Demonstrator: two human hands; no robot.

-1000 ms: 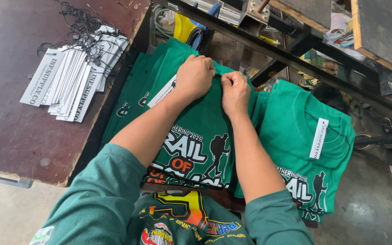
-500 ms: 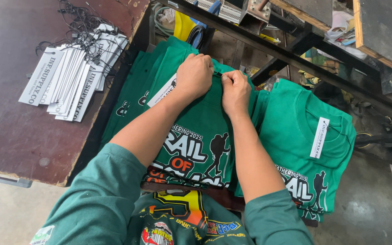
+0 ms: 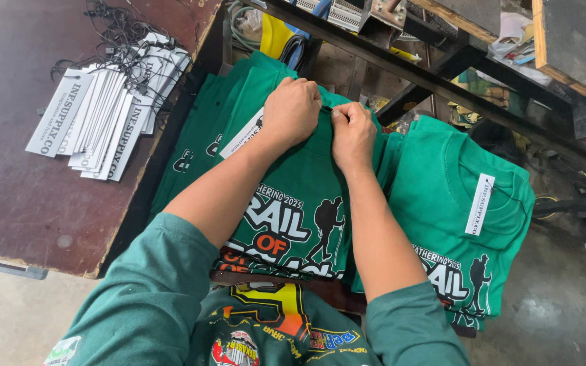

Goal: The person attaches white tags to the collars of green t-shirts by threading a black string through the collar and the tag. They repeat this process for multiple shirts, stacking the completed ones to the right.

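Note:
My left hand (image 3: 291,110) and my right hand (image 3: 352,133) are closed side by side on the collar of the top green printed t-shirt (image 3: 293,203) of a stack. Between the fingertips a small dark cord shows. A white paper tag (image 3: 242,133) lies on the shirt under my left wrist. To the right sits a second pile of green t-shirts (image 3: 442,224) whose top shirt carries a white hang tag (image 3: 479,203) at its collar.
A dark brown table (image 3: 28,196) at the left holds a fanned heap of white tags with black strings (image 3: 106,112). Behind the shirts runs a black metal frame (image 3: 428,78) with clutter under it. Grey concrete floor (image 3: 557,312) lies at the lower right.

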